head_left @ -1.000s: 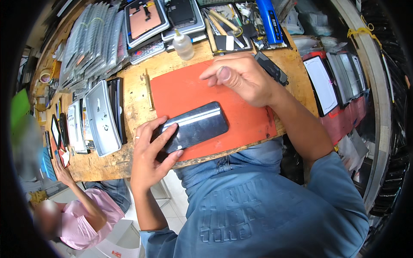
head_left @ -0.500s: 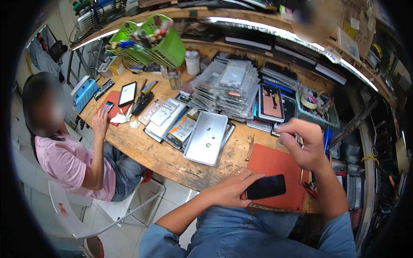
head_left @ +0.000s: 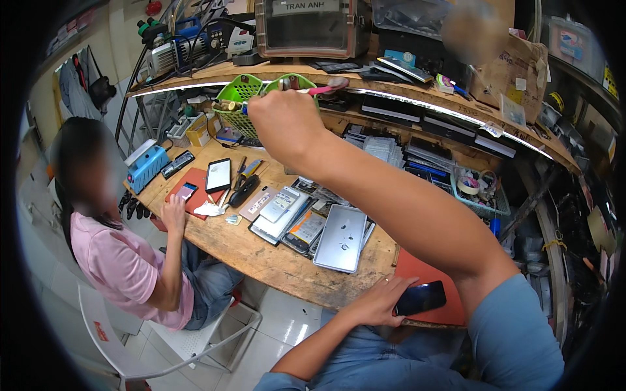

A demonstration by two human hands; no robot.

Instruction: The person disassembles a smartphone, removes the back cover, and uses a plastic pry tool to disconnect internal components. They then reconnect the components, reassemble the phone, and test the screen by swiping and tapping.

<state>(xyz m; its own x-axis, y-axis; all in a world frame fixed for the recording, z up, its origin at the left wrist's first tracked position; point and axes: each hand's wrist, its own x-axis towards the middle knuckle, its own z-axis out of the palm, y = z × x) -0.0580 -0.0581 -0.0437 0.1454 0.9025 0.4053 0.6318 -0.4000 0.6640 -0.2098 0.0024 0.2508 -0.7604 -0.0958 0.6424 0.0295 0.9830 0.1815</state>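
My left hand grips the end of a black phone lying on a red mat at the bench's front edge. My right arm stretches up across the bench to the green perforated baskets full of tools. My right hand is at their front, its back towards me and its fingertips hidden, so what it holds cannot be made out. A pink-handled tool sticks up just beyond it. A silver metal tray lies left of the mat, beside phones and loose parts.
A co-worker in pink sits at the left, hand by a small phone. Stacked devices and a bin of tape rolls stand at the back, under a wooden shelf with equipment and boxes.
My right hand has moved from above the mat far up and left to the baskets. The view has tilted up toward the shelf. My left hand still holds the phone.
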